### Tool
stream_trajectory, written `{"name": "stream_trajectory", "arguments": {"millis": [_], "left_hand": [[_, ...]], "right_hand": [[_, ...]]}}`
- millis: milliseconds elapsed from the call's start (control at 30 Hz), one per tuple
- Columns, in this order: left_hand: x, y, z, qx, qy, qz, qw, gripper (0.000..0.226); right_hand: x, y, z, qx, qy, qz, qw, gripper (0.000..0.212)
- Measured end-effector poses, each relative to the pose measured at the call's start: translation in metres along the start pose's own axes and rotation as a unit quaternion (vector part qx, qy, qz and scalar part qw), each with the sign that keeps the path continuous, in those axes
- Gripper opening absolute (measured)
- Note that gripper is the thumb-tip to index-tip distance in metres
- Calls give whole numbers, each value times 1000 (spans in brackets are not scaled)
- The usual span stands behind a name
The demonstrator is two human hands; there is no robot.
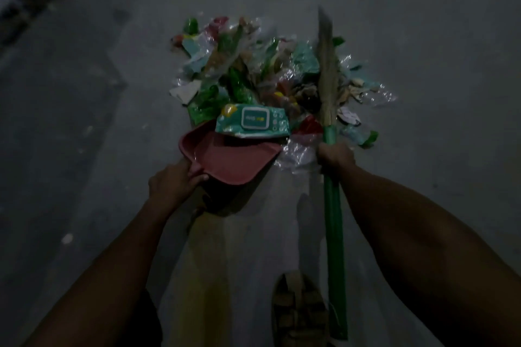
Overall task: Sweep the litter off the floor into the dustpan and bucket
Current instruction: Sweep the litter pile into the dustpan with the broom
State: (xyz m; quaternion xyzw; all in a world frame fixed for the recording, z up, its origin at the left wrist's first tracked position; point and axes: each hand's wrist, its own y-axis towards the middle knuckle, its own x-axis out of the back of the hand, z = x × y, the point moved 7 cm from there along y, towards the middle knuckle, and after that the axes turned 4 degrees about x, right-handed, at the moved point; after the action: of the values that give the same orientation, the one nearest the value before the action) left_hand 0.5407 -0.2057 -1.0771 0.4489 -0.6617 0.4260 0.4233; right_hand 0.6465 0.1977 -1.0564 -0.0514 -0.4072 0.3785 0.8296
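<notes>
Both hands are occupied. Left hand [174, 182] grips the rear of the pink dustpan [228, 160], fingers curled round its near edge; right hand [335, 156] is clenched round the green broom handle [334, 220] just below the bristle head [327, 65]. Litter pile [265, 79], a loose heap of plastic wrappers, clear film and paper scraps, lies on the grey floor [423, 22] directly beyond the dustpan, on the far side from the person. Dustpan mouth faces the pile, tilted, with a teal wipes packet [252, 121] resting on its far lip. Broom runs nearly straight away from the person, its long axis alongside the dustpan's right side, with bristles reaching over the right flank of the pile to its far edge. Right hand stands nearer the bulk of the litter than the left.

Judged from this layout, the coming stroke calls for drawing the bristles back and leftward toward the dustpan mouth while the left hand braces the pan. Scraps to the right of the broom lie outside that path. A sandalled foot [298, 310] stands behind the dustpan. No bucket is in view.
</notes>
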Motion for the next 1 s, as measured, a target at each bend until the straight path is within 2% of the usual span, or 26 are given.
{"name": "stream_trajectory", "arguments": {"millis": [67,167,267,333,500,633,767,900,1000], "left_hand": [[6,0,-3,-4,-7,-19,1000,67],[21,2,-9,13,-6,-30,999,64],[15,0,-8,22,-16,20,999,54],[7,0,-5,11,-16,50,999,50],[6,4,-7,-10,-31,67,997,46],[8,4,-8,-13,-35,56,998,46],[8,6,-3,-12,-32,53,998,49],[8,6,0,-18,-32,57,998,44],[9,5,0,-19,-28,46,998,42]], "right_hand": [[-3,2,-7,2,17,-24,1000,37],[0,1,-19,-3,-11,-67,998,45],[7,0,-23,-1,-28,-108,994,57],[14,-2,-19,9,-39,-125,991,55],[17,7,-14,37,-42,-105,993,58],[-2,25,-26,3,26,-73,997,57],[-11,13,-20,-37,81,-94,992,51],[-7,17,-17,-14,50,-113,992,54],[-6,21,-22,9,3,-99,995,58]]}}
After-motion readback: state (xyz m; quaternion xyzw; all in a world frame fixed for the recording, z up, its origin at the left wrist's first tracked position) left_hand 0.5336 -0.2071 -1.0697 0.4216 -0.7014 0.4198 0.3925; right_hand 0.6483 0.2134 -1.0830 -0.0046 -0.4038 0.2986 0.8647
